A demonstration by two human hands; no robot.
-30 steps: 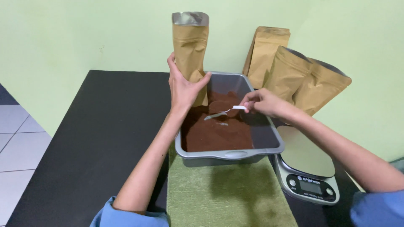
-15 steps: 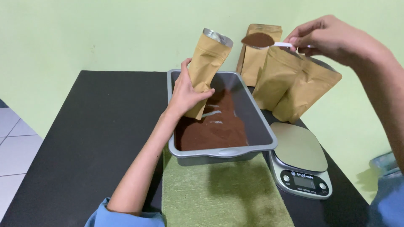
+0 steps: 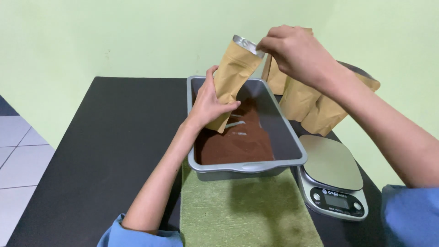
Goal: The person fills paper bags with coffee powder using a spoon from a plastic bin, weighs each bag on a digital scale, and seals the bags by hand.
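My left hand (image 3: 208, 107) grips a brown paper pouch (image 3: 231, 82) around its lower half and holds it tilted over a grey rectangular tray (image 3: 247, 170). The pouch's silver-lined mouth points up and to the right. My right hand (image 3: 292, 55) is closed right at that mouth, fingers pinched together; the white spoon it carries is hidden behind the fingers. Dark brown powder (image 3: 233, 146) lies heaped in the near half of the tray.
A small digital kitchen scale (image 3: 331, 176) stands to the right of the tray. Several more brown pouches (image 3: 315, 110) lean against the green wall behind it. The tray rests on a green mat (image 3: 247, 215) on a black table (image 3: 114, 137); tiled floor lies at left.
My right hand lifted a spoonful of powder out of the tray and brought it left to the pouch's mouth. My left hand tilted the pouch towards it.
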